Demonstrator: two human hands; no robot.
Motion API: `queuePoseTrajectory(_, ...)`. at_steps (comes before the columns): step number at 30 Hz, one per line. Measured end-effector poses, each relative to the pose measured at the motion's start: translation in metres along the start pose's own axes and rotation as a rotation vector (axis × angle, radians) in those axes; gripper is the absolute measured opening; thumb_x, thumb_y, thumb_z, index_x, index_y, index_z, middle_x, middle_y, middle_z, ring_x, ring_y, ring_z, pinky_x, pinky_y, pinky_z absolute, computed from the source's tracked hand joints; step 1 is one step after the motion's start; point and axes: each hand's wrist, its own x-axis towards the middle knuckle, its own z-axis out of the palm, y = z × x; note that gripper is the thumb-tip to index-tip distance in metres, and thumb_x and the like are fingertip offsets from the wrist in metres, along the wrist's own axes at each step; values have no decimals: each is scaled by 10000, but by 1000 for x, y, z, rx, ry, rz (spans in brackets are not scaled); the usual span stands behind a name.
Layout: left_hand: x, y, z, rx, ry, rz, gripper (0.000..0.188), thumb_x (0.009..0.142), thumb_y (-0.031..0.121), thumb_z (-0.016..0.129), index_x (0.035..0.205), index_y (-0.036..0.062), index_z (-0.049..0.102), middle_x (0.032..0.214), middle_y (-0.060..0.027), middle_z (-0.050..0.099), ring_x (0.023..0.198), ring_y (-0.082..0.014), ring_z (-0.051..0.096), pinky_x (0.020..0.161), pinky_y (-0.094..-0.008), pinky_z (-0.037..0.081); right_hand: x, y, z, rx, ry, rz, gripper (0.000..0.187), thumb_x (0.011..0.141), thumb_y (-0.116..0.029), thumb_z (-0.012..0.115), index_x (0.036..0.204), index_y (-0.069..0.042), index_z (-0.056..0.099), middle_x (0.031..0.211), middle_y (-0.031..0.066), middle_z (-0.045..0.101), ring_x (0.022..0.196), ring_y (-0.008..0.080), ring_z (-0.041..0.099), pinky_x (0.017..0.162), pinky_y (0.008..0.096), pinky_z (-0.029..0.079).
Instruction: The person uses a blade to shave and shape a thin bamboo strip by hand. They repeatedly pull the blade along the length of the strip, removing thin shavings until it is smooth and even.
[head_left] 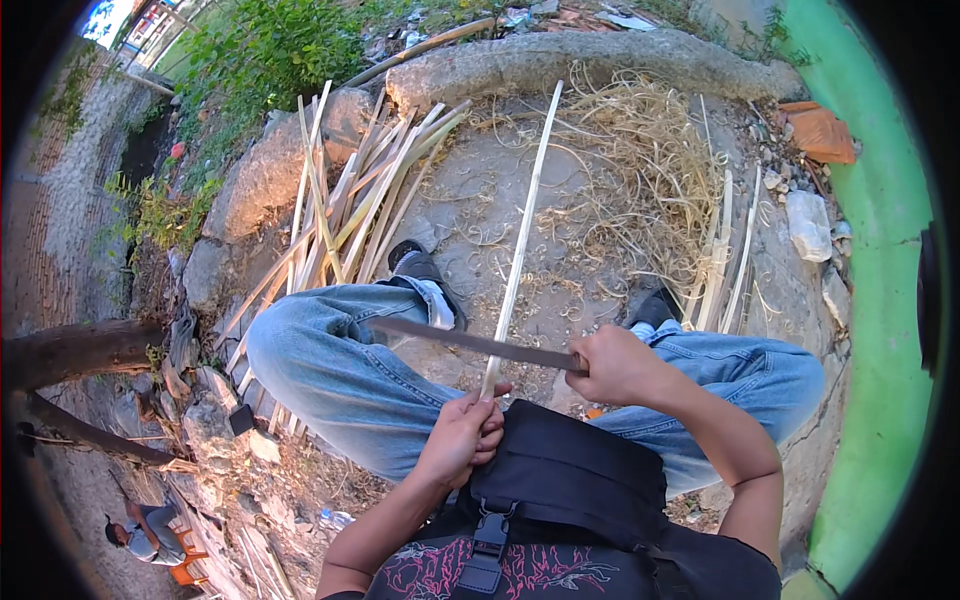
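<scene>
My left hand [460, 440] is closed around the near end of a long pale strip of split bamboo [522, 235], which points away from me over the ground. In my right hand [617, 366] is the handle of a long dark machete [460, 340]. Its blade reaches leftward across the strip, just beyond my left fingers; whether its edge presses into the strip I cannot tell. Below my hands a black bag [565, 465] rests on my lap, between my knees in blue jeans.
Many split strips [350, 200] lie piled beyond my left knee. Curled shavings [640, 180] heap at the far right, with a few strips [715, 260] by my right foot. A low stone kerb [590, 62] runs behind, a green wall [880, 300] stands right. Another person [150, 535] sits at lower left.
</scene>
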Motion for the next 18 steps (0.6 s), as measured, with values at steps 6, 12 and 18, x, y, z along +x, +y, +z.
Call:
queuePoseTrajectory(6, 5, -9, -6, 294, 116, 151, 295, 1019, 191, 381, 1221, -5, 470, 657, 52, 373, 459, -23, 285, 381, -182, 212, 20, 23, 35, 30, -51, 76, 240, 742, -211, 613, 832, -4, 694, 714, 223, 647, 701, 371, 652, 708, 447, 533)
queuePoseTrajectory(12, 3, -8, 4, 460, 180, 239, 285, 1011, 186, 410, 1149, -30, 537, 648, 44, 432, 511, -22, 361, 444, -202, 284, 58, 78, 36, 222, 137, 291, 225, 750, -167, 593, 806, 30, 685, 680, 223, 645, 647, 369, 646, 652, 418, 531)
queuePoseTrajectory(18, 9, -4, -25, 500, 185, 308, 293, 1016, 180, 395, 1178, -39, 504, 647, 56, 382, 473, -13, 302, 399, -193, 225, 49, 41, 55, 170, 92, 64, 239, 727, -207, 614, 775, 17, 681, 647, 221, 628, 617, 373, 635, 625, 424, 529)
